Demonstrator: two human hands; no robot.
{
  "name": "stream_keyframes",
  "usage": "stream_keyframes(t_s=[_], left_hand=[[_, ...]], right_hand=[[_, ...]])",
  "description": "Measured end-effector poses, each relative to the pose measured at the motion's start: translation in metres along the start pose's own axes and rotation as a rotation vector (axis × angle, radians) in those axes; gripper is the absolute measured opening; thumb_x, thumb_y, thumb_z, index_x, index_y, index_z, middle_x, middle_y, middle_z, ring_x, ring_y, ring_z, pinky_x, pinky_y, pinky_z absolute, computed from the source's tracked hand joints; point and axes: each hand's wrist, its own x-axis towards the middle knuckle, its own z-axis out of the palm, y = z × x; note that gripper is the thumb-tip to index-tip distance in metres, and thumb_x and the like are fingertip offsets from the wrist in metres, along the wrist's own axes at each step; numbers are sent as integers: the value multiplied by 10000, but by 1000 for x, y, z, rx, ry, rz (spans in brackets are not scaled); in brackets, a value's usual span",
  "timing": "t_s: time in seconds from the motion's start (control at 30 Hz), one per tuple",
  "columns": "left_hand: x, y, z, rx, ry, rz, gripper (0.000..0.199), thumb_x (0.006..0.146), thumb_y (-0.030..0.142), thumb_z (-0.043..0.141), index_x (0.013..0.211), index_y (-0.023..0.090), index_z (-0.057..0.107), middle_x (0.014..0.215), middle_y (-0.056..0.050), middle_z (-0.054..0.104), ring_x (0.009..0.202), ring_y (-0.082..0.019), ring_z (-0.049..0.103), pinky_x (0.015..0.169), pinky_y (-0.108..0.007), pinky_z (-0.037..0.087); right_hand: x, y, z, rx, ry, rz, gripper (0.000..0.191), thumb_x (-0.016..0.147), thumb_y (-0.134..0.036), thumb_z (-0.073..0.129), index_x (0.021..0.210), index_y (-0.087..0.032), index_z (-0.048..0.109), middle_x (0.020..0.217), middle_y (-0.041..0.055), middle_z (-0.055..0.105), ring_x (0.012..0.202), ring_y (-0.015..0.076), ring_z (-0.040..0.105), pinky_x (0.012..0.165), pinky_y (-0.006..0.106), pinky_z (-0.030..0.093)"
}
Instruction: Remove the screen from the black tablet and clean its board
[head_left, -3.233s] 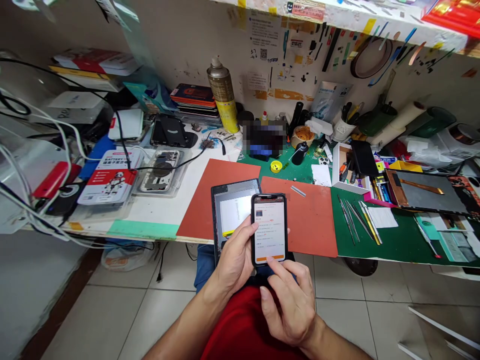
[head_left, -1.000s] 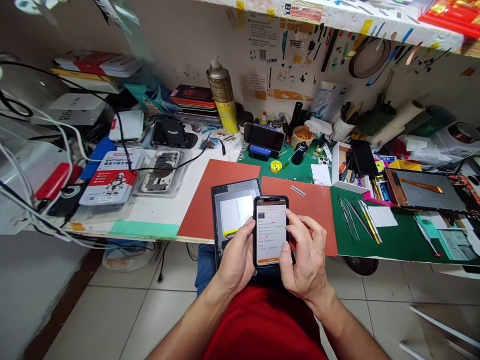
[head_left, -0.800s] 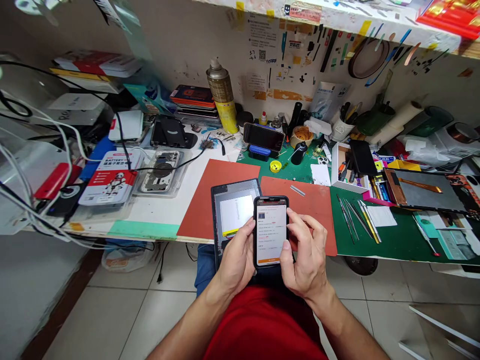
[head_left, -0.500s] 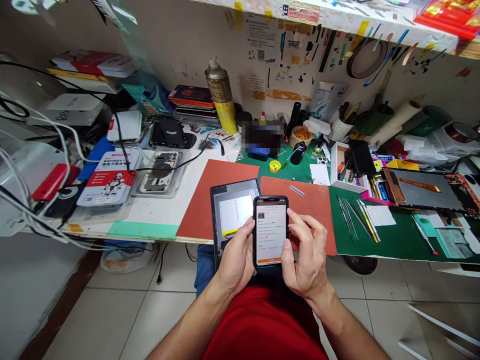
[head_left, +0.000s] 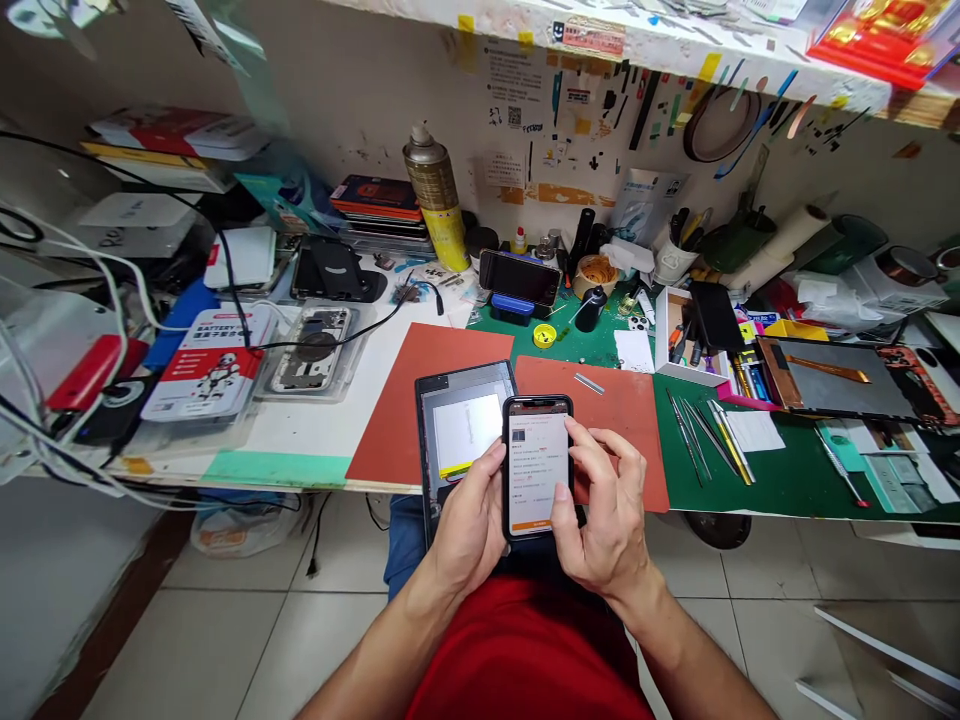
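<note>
A black smartphone [head_left: 534, 462] with a lit white and orange screen is held upright above my lap, in front of the bench edge. My left hand [head_left: 469, 520] wraps its left side. My right hand [head_left: 604, 510] grips its right edge, with the thumb resting on the lower screen. Just behind the phone, a dark tablet [head_left: 459, 430] with a grey back leans over the bench edge, half on a red-brown mat [head_left: 420, 380].
A second red-brown mat [head_left: 630, 410] lies beside a green cutting mat [head_left: 780, 475] carrying tweezers [head_left: 709, 440]. Further back stand a spray can [head_left: 433, 195], a phone on a blue stand [head_left: 519, 280], a white parts box [head_left: 686, 335] and a disassembled screen panel [head_left: 832, 375]. Cables [head_left: 112, 290] hang at left.
My right hand moved from tapping below the phone to gripping its right side with the thumb on the screen. The view tilted slightly down.
</note>
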Motion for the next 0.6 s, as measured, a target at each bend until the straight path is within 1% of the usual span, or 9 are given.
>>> stream_keyframes(t_s=[0.13, 0.33, 0.43, 0.53, 0.6], left_hand=[[0, -1, 0, 3, 3, 6, 431, 940, 420, 722, 1296, 180, 762, 1279, -92, 798, 1319, -360, 676, 1187, -488, 491], [2, 1, -1, 6, 16, 2, 413, 945, 417, 714, 1269, 166, 770, 1231, -93, 813, 1307, -358, 681, 1178, -491, 496], [3, 2, 0, 6, 16, 15, 397, 959, 407, 694, 1258, 158, 771, 1226, -98, 813, 1300, -355, 686, 1182, -492, 490], [2, 0, 3, -4, 18, 19, 405, 961, 412, 681, 1269, 162, 761, 1231, -102, 811, 1307, -361, 679, 1186, -513, 482], [1, -2, 7, -8, 17, 6, 415, 953, 431, 678, 1266, 170, 758, 1227, -102, 811, 1307, -370, 678, 1188, -535, 476]], right_hand=[[1, -1, -1, -30, -25, 1, 447, 957, -156, 562, 1400, -142, 511, 1448, 200, 665, 1281, 378, 544, 985, 574, 490], [-10, -5, -5, 21, 36, 14, 412, 947, -147, 594, 1357, -166, 555, 1416, 186, 679, 1220, 352, 590, 939, 548, 556], [-20, -15, -1, 16, 51, 102, 409, 960, -222, 656, 1350, -150, 555, 1422, 224, 661, 1220, 358, 605, 932, 552, 584], [-28, -27, 7, -24, 35, 246, 582, 940, -372, 749, 1410, -121, 516, 1448, 267, 616, 1267, 385, 607, 971, 580, 592], [-29, -34, 12, -69, 13, 302, 682, 929, -422, 763, 1462, -103, 481, 1444, 277, 607, 1278, 399, 604, 991, 598, 584]])
